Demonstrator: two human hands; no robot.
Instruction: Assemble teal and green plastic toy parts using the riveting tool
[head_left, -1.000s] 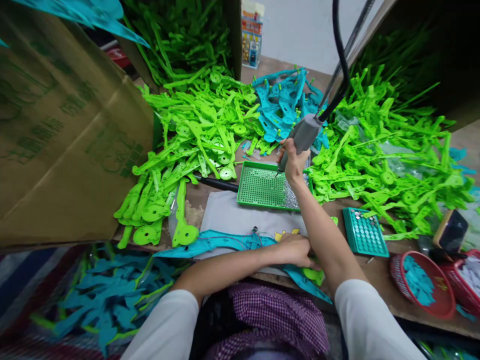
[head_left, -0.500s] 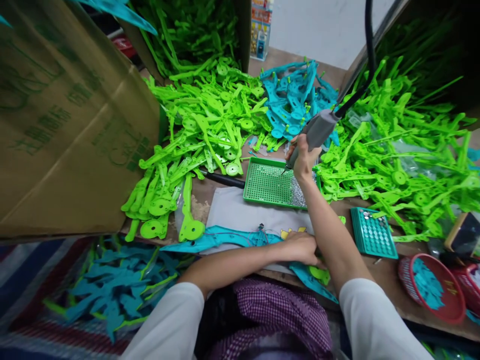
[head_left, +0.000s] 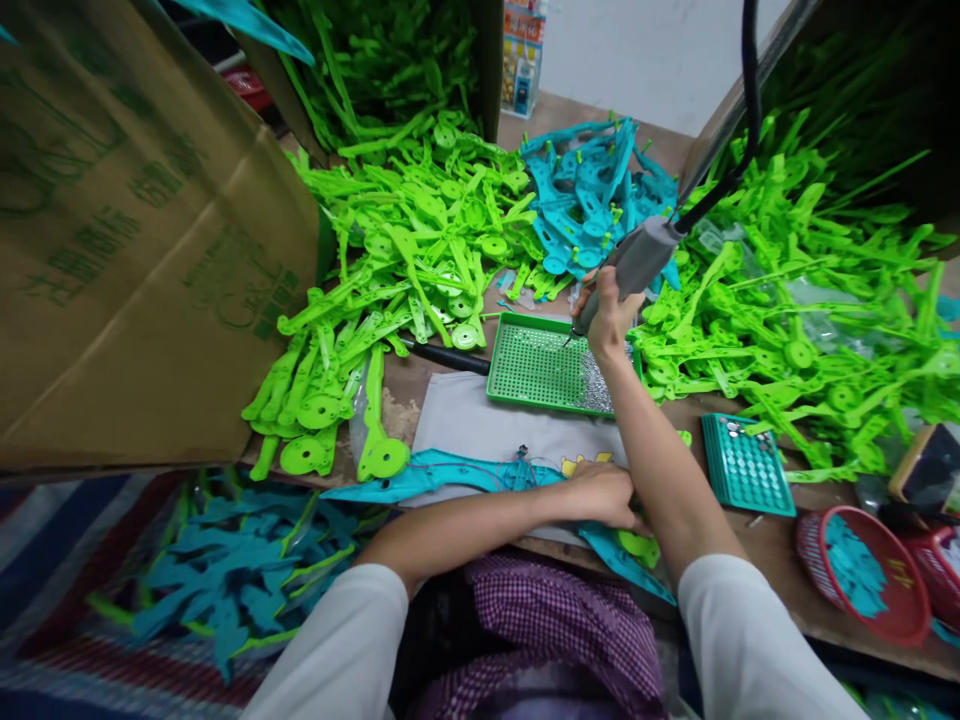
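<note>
In my right hand is a grey electric screwdriver, with my fingers wrapped round its body and its bit pointing down over a green perforated tray. Small silvery screws lie heaped at the tray's right end. My left hand is closed over a long blue plastic part at the table's front edge; my right forearm hides some of its fingertips. Thin wires and a small dark component sit on that part. A bright green piece shows just beyond my left fingers.
Green plastic parts pile up at left, more green parts at right, blue parts behind. A cardboard box stands at left. Stacked teal trays and a red basket are at right. A black cable hangs above.
</note>
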